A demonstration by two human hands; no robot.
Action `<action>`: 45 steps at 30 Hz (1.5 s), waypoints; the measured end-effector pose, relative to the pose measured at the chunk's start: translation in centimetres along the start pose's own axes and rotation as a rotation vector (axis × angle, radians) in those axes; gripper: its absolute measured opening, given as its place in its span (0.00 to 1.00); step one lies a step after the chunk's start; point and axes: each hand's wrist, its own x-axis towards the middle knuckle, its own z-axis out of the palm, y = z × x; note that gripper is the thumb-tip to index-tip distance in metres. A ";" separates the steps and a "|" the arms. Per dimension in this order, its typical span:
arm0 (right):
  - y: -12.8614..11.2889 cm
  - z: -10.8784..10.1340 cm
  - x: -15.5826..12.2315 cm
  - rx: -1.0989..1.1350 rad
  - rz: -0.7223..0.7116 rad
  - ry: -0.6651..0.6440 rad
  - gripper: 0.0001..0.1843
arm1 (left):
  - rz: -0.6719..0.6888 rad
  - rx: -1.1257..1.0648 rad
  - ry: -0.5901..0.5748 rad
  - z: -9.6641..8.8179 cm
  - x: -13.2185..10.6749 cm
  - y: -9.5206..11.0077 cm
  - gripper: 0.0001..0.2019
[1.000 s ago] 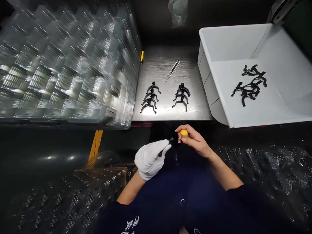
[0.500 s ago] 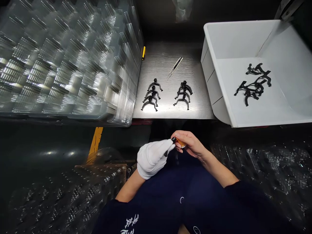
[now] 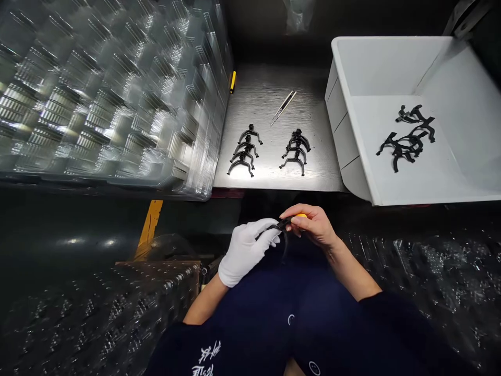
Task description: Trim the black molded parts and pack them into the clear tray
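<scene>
From the head view, the small black plastic part point(image 3: 282, 225) lies between the two hands, in front of the person's navy top and well short of the tabletop edge. Its long axis runs almost level across the picture, from the gloved fingers to the bare ones, and a thin leg hangs down from it. The left hand point(image 3: 246, 256), in a white glove, is curled and pinches the part's left end. The right hand point(image 3: 313, 225), bare, is also curled, its fingertips at the part's right end, and it closes around a yellow-topped object point(image 3: 301, 215), mostly hidden, so its kind cannot be told. Neither hand is spread, and the two sit close together.

Ahead, the dark brushed-metal tabletop point(image 3: 270, 99) carries steel tweezers point(image 3: 284, 108) and two short columns of similar black parts, the left column point(image 3: 245, 153) and the right column point(image 3: 296, 151), laid flat in rows. To the right, a white plastic bin point(image 3: 344, 120) holds a tangled heap of similar black parts point(image 3: 407, 138) on its floor. To the left rises a stack of clear plastic trays point(image 3: 109, 94), with a small yellow stick point(image 3: 233, 82) lying along its edge. More clear trays point(image 3: 422, 271) lie low on the right.
</scene>
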 end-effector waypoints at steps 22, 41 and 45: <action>-1.3 1.0 -1.9 -0.489 -0.077 -0.043 0.19 | -0.084 -0.250 0.032 0.5 -0.4 -1.6 0.12; 0.1 0.9 -1.6 -0.588 -0.323 0.075 0.17 | -0.242 -0.364 0.073 2.1 1.4 -2.1 0.24; -2.0 -0.6 -1.3 -0.793 -0.451 0.200 0.14 | 0.015 -0.098 0.117 2.6 3.3 -2.5 0.22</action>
